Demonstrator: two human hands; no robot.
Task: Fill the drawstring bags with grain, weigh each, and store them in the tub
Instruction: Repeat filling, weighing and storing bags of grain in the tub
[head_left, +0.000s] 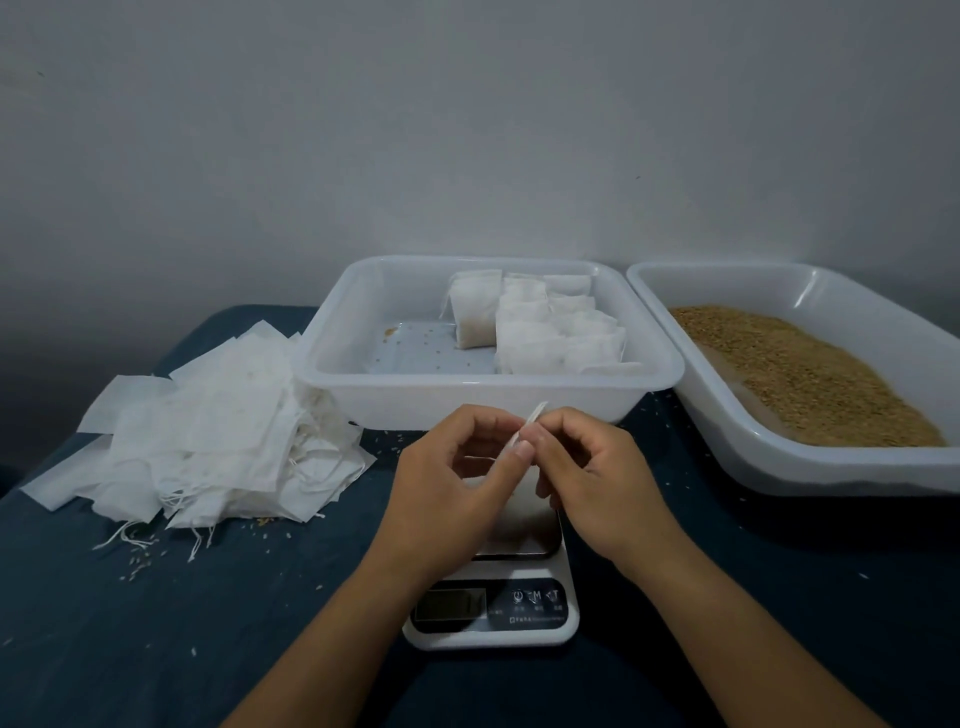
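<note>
On the dark blue cloth-covered counter (156, 623), nearest of all, sits a small white digital kitchen scale (491, 613) with a steel platform, its display too dim to read. Just above it both hands meet: the left hand (447, 483) and the right hand (597, 478) each pinch the top of a thin white fabric drawstring bag (527, 434), whose edge stands up between the fingertips, long axis near vertical, the body hanging toward the platform. Whether it touches the platform is hidden. I would guess the mouth is being closed. To the left lies a limp heap of empty white bags (208, 431), strings trailing. Straight beyond the hands is the white plastic tub (363, 384) holding filled bags (545, 327); to the right, a white tray (727, 431) of tan grain (810, 374).
</note>
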